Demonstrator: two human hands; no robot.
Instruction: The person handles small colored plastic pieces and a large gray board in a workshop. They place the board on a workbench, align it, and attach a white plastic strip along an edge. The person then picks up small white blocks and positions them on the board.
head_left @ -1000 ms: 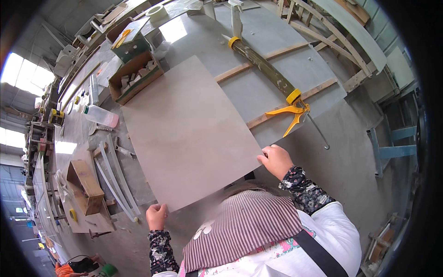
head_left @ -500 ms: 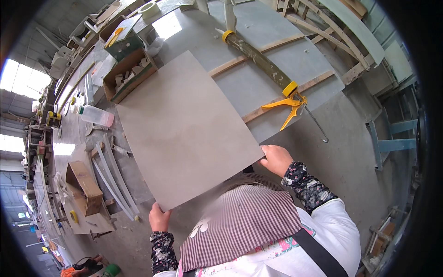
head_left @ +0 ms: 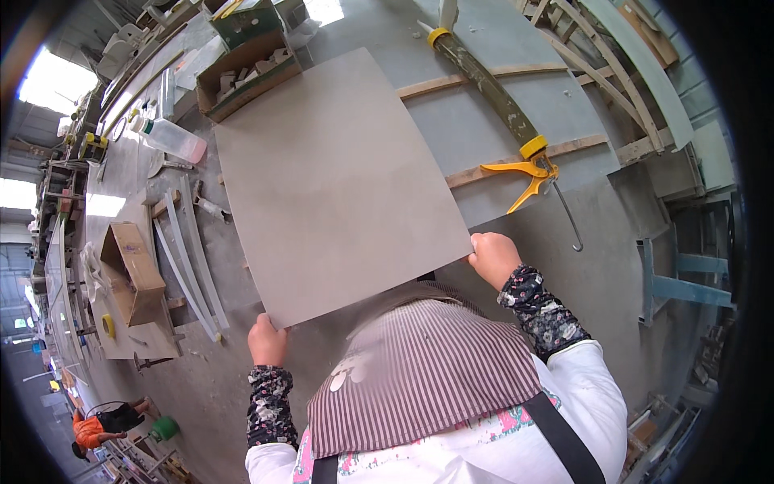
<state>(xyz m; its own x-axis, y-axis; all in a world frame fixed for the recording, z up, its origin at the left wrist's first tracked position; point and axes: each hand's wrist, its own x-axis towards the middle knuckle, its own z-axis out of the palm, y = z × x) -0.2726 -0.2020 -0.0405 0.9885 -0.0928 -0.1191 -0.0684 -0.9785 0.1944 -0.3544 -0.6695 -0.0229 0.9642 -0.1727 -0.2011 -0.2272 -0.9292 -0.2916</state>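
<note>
Over grey floor (head_left: pixel 211 363), left hand (head_left: pixel 268 341), right hand (head_left: pixel 493 256) at panel's (head_left: pixel 347 194) near corners

As the head view dips, the square, matte grey-beige panel (head_left: pixel 343 189) sits higher, a pale, ring-shaped tape roll slips out above, and an orange-shirted person (head_left: pixel 89 430) emerges more fully at lower left.

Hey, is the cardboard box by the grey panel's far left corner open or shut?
Open. The cardboard box beside the grey panel has its top uncovered, and small pale pieces show inside.
</note>
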